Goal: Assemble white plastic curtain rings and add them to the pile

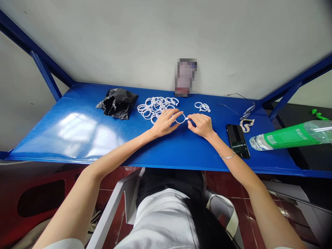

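A white curtain ring [186, 118] with a small tab is held between my two hands just above the blue table. My left hand [167, 122] has its fingers closed at the ring's left side, thumb below and fingers above. On the other side, my right hand [201, 124] pinches the tab between thumb and forefinger, its other fingers curled in. A tangled pile of white curtain rings [157, 103] lies behind and left of my left hand, which hides part of it. Beyond my right hand is a small group of similar rings [203, 107].
On the blue table [166, 152], a crumpled black plastic bag [121, 103] lies left of the pile. A blurred upright object [185, 77] leans against the wall. To the right are glasses [248, 110], a phone [238, 141], a white strap-like item [246, 125] and a green-labelled bottle [293, 136].
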`<state>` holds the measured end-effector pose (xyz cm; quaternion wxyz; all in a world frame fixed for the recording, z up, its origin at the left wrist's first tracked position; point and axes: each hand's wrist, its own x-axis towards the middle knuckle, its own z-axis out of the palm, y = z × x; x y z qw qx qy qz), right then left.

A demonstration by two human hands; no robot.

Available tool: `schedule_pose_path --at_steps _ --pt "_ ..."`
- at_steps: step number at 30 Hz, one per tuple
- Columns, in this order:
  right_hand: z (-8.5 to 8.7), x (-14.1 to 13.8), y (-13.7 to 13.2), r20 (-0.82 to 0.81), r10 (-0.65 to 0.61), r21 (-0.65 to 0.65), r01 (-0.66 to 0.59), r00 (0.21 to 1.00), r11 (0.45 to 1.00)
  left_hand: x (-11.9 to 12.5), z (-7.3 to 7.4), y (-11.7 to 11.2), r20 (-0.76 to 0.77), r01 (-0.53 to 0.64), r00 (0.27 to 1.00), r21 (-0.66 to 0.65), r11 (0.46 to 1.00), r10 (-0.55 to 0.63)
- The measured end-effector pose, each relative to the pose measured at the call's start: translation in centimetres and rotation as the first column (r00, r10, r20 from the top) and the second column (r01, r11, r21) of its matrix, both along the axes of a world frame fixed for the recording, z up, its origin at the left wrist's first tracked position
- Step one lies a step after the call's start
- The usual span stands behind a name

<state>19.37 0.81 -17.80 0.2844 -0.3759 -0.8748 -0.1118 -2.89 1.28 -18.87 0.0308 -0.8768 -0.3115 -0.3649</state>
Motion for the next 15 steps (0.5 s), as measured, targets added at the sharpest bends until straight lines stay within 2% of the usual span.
schedule_pose_path --at_steps 6,12,15 --pt "0.55 0.26 0.21 -0.115 0.071 0.068 -0.064 0.991 0.996 -0.16 0.13 0.08 0.017 0.002 1.0 -0.037 0.999 -0.002" --pt "0.82 0.11 0.12 -0.136 0.096 0.049 -0.09 0.986 0.995 -0.13 0.36 -0.04 -0.035 -0.007 0.999 -0.086 0.996 0.004" --pt "0.83 0.02 0.06 -0.144 0.133 0.068 -0.124 0.981 0.99 -0.15 0.33 -0.14 -0.034 0.006 0.999 -0.07 0.998 -0.009"
